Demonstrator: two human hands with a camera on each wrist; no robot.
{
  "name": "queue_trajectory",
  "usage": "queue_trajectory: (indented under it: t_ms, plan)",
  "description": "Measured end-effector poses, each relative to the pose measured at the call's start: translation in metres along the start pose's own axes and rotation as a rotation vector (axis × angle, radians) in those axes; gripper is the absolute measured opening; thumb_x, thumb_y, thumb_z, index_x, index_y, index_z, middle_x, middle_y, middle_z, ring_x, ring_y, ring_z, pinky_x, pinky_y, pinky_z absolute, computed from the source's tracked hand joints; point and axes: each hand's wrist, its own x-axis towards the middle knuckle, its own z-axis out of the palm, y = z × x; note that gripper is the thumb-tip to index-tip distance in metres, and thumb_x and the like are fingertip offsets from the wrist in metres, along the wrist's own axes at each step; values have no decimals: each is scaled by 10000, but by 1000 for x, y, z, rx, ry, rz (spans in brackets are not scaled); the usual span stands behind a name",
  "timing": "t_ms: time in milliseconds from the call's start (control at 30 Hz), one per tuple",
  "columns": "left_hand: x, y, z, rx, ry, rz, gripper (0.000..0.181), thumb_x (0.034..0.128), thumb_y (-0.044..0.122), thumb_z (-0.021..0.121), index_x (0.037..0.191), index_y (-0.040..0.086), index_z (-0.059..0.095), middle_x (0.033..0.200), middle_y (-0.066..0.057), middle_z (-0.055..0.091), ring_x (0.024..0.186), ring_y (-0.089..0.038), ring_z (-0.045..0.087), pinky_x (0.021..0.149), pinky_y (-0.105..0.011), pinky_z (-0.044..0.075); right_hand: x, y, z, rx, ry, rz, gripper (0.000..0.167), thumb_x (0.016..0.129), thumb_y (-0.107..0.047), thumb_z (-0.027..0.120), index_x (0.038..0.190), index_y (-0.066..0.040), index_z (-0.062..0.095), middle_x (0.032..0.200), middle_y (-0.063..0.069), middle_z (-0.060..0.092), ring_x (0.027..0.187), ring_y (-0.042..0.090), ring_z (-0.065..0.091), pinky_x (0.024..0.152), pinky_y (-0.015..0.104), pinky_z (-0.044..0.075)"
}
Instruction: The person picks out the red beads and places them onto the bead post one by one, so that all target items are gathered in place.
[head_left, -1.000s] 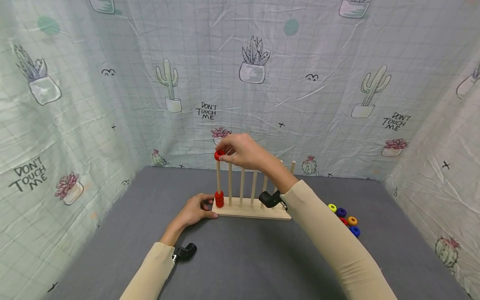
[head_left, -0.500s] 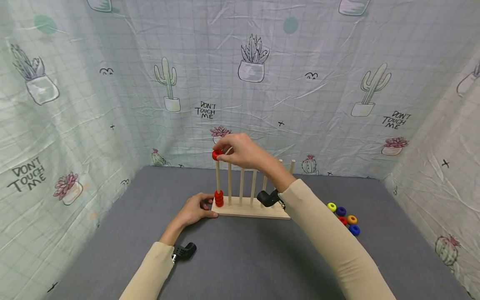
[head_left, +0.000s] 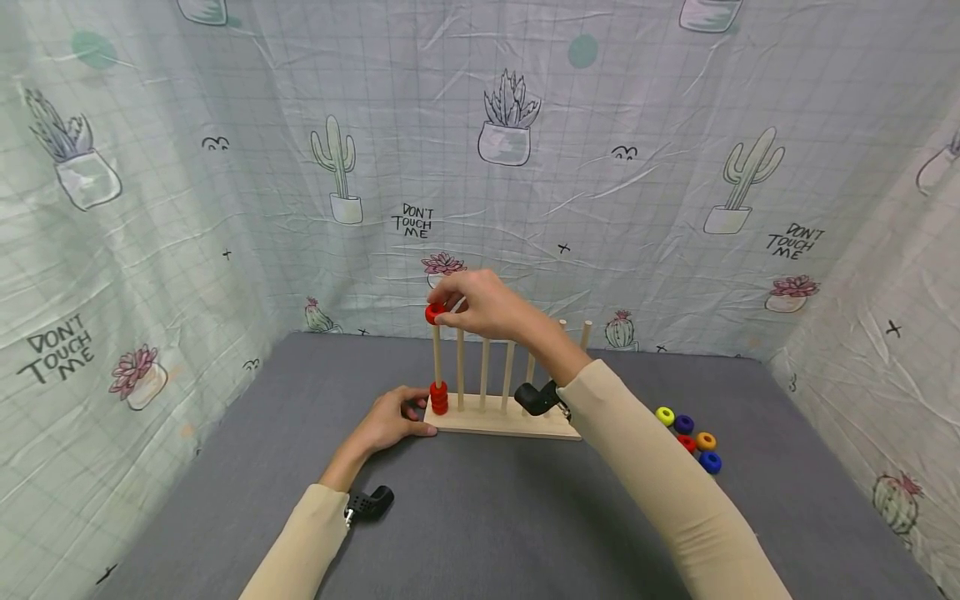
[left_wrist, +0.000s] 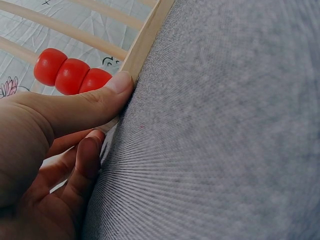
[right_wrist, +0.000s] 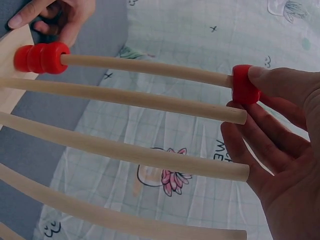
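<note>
A pale wooden base point(head_left: 495, 425) carries a row of upright pegs. Three red rings point(head_left: 438, 398) are stacked at the bottom of the leftmost peg point(right_wrist: 150, 68). At that peg's top, my right hand point(head_left: 483, 308) pinches another red ring point(right_wrist: 245, 84) between thumb and fingers; in the right wrist view the peg's end meets the ring. My left hand point(head_left: 386, 421) grips the left end of the base, its thumb on the front edge beside the red stack point(left_wrist: 72, 72) in the left wrist view.
Loose rings lie on the grey table point(head_left: 465, 517) at the right: yellow point(head_left: 664, 416), purple point(head_left: 683, 424), orange point(head_left: 706, 442), red point(head_left: 686, 443) and blue point(head_left: 710, 462). A patterned cloth point(head_left: 450, 100) hangs behind and at both sides. My right forearm covers the rightmost part of the rack.
My right hand and its red ring have shifted very slightly at the leftmost peg's top. The left hand keeps its grip on the base.
</note>
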Motion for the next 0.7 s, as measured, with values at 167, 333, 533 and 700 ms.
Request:
queue_trajectory:
  t_ms: [167, 333, 533, 700]
  plan:
    - [0, 0, 0, -2, -2, -1, 671, 770, 194, 930, 1366, 39, 664, 1121, -84, 660, 878, -156, 595, 768, -314, 483, 1, 2, 0, 2, 1, 0, 230, 982, -136, 716, 1202, -73, 735, 1106, 59, 760, 984, 148, 725, 884, 254, 579]
    - [1, -1, 0, -1, -1, 3, 672, 768, 197, 931, 1365, 41, 665, 1114, -82, 661, 875, -155, 594, 766, -314, 484, 1, 4, 1, 2, 1, -3, 223, 982, -135, 714, 1194, -73, 738, 1088, 60, 763, 970, 146, 726, 879, 256, 581]
    - [2, -2, 0, 3, -3, 3, 680, 765, 203, 934, 1367, 41, 664, 1114, -83, 663, 876, -160, 596, 761, -315, 481, 1, 5, 1, -6, -4, 2, 221, 985, -130, 709, 1196, -73, 735, 1089, 65, 760, 970, 149, 725, 877, 254, 582]
    - [2, -2, 0, 3, -4, 5, 682, 766, 203, 933, 1370, 38, 661, 1119, -87, 662, 881, -164, 596, 759, -317, 479, 1, 5, 1, -7, -10, 4, 227, 985, -125, 708, 1203, -69, 732, 1102, 71, 757, 979, 159, 725, 879, 258, 582]
